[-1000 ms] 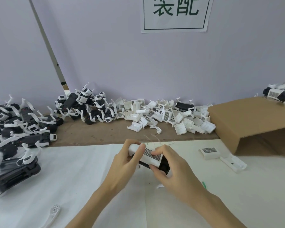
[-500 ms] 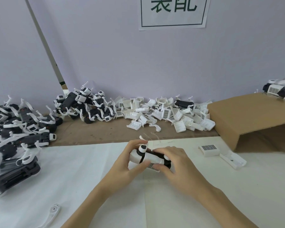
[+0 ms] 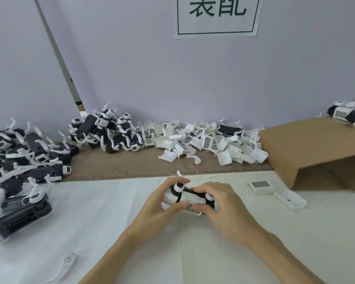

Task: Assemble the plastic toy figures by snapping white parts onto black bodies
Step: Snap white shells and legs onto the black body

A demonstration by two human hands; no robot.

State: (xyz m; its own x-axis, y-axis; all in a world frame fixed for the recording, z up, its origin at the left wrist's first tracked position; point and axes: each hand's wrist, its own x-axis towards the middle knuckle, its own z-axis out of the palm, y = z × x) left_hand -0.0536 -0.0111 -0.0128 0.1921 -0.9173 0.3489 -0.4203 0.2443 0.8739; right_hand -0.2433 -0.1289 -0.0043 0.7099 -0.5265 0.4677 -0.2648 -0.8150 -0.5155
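Both hands hold one toy figure (image 3: pixel 190 198) just above the white table, in the middle of the view. It has a black body, white round caps and a white shell with a grid label facing down toward me. My left hand (image 3: pixel 162 203) grips its left end, thumb under the label. My right hand (image 3: pixel 223 208) grips the right end, fingers curled over the top. Loose white shells (image 3: pixel 211 142) lie heaped at the back by the wall.
Assembled black-and-white figures pile up at the left (image 3: pixel 19 165) and back left (image 3: pixel 107 132). A cardboard box (image 3: pixel 307 146) stands at the right with more figures (image 3: pixel 350 115) on it. Two white parts (image 3: pixel 260 186) lie right of my hands; a white arm piece (image 3: pixel 69 263) lies front left.
The figure has been rolled in my hands: its labelled white shell faced up a second ago and now faces down toward me, with the round caps on top.
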